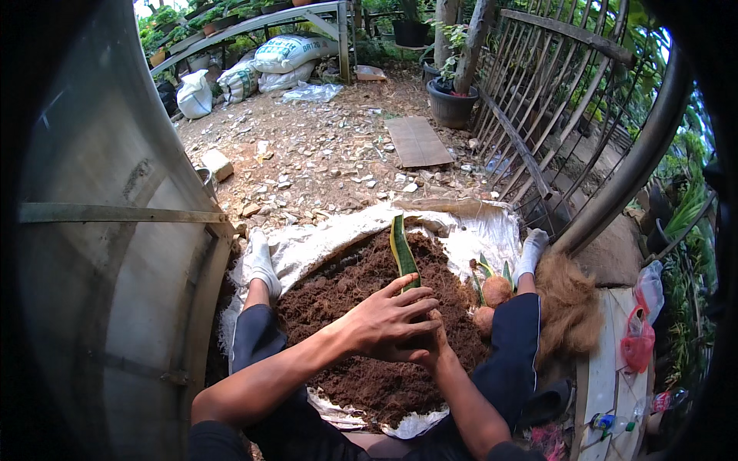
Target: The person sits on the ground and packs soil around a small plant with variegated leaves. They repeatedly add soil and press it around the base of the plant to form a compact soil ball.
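A snake plant leaf (403,250), green with yellow margins, stands up out of my cupped hands. My left hand (392,320) wraps over its base from the left, fingers across the front. Below and to the right, my right hand (439,341) is closed around the same base, mostly behind the left fingers. What the palms hold at the base is hidden. Under both hands lies a heap of dark brown fibrous growing medium (340,311) on a white woven sack (484,230). Two round brown fibre balls (497,291) rest by my right leg, with snake plant leaves (485,265) beside them.
Loose coconut-like fibre (568,311) lies outside my right leg. Wooden planks (602,369) there carry a red plastic bag (638,340) and plastic bottles (612,423). A sheet panel (127,276) stands at left, a barred gate (536,104) at right. Cardboard (418,141) lies ahead.
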{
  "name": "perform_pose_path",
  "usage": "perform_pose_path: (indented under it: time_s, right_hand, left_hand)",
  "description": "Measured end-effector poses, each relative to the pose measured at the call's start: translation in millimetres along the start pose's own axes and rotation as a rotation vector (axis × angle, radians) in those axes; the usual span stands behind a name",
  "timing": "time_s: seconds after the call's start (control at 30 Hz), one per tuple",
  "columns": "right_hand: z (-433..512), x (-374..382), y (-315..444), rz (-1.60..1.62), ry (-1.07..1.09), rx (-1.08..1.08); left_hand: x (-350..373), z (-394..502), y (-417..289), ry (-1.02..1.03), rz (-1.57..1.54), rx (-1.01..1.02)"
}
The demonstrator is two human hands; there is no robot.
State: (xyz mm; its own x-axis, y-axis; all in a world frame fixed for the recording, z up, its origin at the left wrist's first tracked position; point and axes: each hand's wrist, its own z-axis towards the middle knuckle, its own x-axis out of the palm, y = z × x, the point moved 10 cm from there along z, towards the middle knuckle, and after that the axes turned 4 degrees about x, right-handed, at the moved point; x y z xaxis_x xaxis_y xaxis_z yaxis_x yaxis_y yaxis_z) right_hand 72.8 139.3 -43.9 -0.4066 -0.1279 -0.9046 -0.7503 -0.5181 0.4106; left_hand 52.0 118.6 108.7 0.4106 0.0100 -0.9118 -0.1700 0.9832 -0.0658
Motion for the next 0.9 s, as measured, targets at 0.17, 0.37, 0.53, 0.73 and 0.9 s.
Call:
perform_pose_path:
  time_s: [0.17, 0.37, 0.53, 0.73, 0.9]
  right_hand:
    - [10, -51, 18, 0.294, -0.155, 0.015]
    - [21, -36, 17, 1.624, -0.046, 0.141]
    - [20, -21, 14, 2.635, 0.055, 0.183]
    - [15, -16, 2, 2.568, -0.07, 0.254]
    - [13, -10, 19, 3.328, 0.142, 0.316]
  left_hand:
    - [-15, -4, 15, -0.031, 0.013, -0.102]
    - [-19, -10, 21, -0.092, 0.018, -0.174]
    - [-3, -17, 24, -0.03, 0.071, -0.308]
    - [24, -14, 20, 0.114, 0.027, -0.269]
    - [30, -12, 18, 0.135, 0.053, -0.25]
